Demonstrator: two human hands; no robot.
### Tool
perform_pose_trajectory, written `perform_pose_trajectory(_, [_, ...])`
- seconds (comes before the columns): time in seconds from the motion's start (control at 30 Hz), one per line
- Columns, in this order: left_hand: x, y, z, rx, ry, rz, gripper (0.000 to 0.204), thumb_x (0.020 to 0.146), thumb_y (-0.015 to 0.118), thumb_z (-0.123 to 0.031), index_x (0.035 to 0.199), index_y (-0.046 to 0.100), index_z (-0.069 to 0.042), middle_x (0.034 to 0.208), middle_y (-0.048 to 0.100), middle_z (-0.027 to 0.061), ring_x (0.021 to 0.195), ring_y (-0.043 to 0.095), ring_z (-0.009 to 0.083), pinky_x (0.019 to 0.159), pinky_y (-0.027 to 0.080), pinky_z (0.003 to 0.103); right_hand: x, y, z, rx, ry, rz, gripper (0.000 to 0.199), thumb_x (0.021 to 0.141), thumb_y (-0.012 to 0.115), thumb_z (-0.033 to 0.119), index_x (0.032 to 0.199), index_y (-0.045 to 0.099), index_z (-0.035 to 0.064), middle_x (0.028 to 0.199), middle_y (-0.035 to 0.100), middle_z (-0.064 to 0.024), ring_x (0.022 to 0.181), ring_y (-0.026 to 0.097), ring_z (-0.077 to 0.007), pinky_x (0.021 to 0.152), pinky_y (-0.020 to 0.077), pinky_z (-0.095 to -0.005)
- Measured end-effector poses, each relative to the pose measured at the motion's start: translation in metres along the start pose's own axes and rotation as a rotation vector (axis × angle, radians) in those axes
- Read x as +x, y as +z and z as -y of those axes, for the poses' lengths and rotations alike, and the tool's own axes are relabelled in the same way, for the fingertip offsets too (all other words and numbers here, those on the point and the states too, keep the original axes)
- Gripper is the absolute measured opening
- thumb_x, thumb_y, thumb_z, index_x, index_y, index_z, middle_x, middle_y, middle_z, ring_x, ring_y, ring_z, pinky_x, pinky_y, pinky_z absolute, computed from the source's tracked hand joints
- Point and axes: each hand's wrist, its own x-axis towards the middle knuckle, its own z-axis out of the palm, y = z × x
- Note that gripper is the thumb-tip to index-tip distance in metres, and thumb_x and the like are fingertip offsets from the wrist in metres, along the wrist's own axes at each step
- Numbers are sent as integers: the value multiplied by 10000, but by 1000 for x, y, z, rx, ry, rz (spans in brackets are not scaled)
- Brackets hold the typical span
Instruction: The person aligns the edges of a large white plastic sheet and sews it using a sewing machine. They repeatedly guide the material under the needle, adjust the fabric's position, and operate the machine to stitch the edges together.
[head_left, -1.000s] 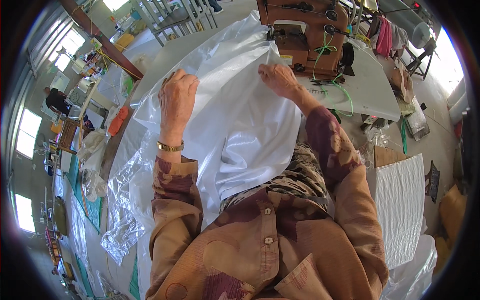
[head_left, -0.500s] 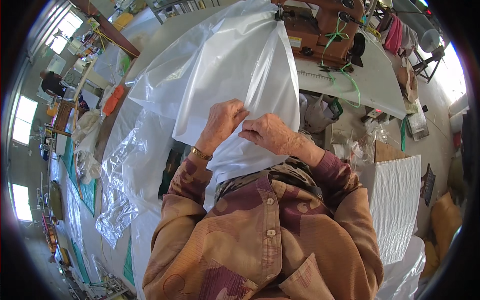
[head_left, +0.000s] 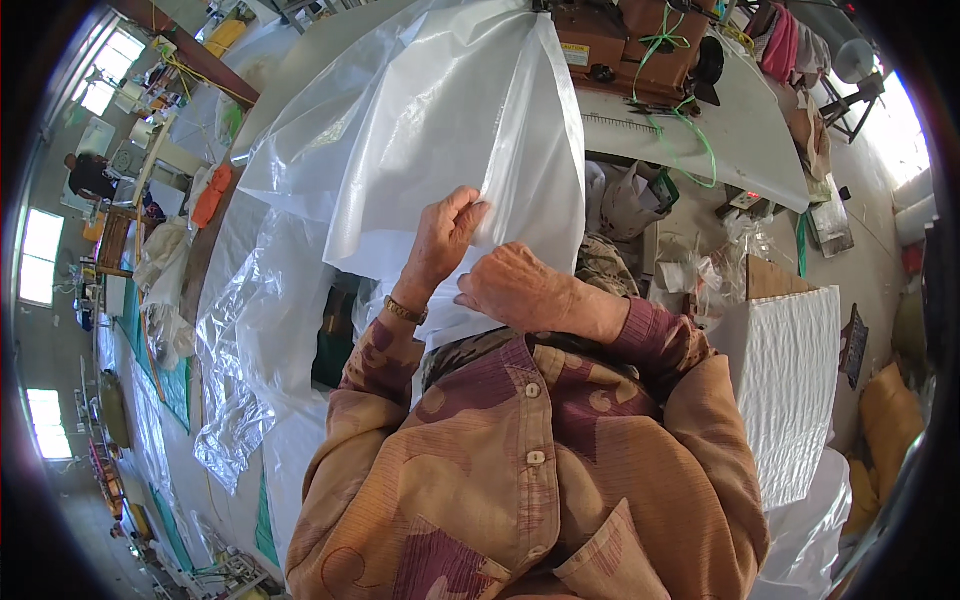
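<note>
Both hands drawn in close since a second ago: left hand (head_left: 440, 240) pinched on the clear plastic sheet (head_left: 450, 130), right hand (head_left: 515, 290) closed on its lower edge. Sheet gathered near chest, trailing over the surface (head_left: 760, 130).

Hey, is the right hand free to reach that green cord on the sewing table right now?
Probably not at once. The right hand grips the plastic sheet close to the chest, and that sheet hangs between it and the green cord far across the sewing table.
</note>
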Motion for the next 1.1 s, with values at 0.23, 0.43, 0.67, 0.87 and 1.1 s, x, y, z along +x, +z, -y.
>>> perform_pose_trajectory(0.23, [0,-1,8,-127,-123,111,147,1015,553,-83,1056,648,23,783,590,8,710,477,75,637,421,247,8,12,1,16,15,101,321,956,646,282,807,678,-1,711,668,-154,685,707,-311,622,557,-430])
perform_pose_trajectory(0.43, [0,-4,-3,-199,-120,-15,194,1027,580,-140,970,625,40,709,497,-10,655,420,78,566,384,274,12,26,3,-23,-31,21,93,807,681,115,778,694,28,716,683,-131,688,713,-276,609,556,-415])
perform_pose_trajectory(0.67, [-5,-6,6,-267,-280,80,262,989,683,-260,891,634,-21,717,495,-70,683,425,36,620,387,237,-2,13,3,-101,-93,-190,259,907,684,264,988,680,18,886,665,-129,830,674,-283,769,549,-406])
perform_pose_trajectory(0.87, [-8,-2,-13,-380,-352,-42,228,957,724,-261,857,675,-63,707,596,-60,654,528,12,512,405,205,-68,-1,-23,-205,431,-682,403,828,779,217,1124,583,25,1068,585,-144,1004,574,-323,871,454,-452])
perform_pose_trajectory(1.1, [-8,4,-18,-487,-345,-93,209,911,783,-210,824,657,-68,669,558,-73,574,459,2,469,329,183,-99,36,-30,184,857,-659,350,844,757,124,1083,520,26,986,582,-144,905,579,-337,790,461,-435])
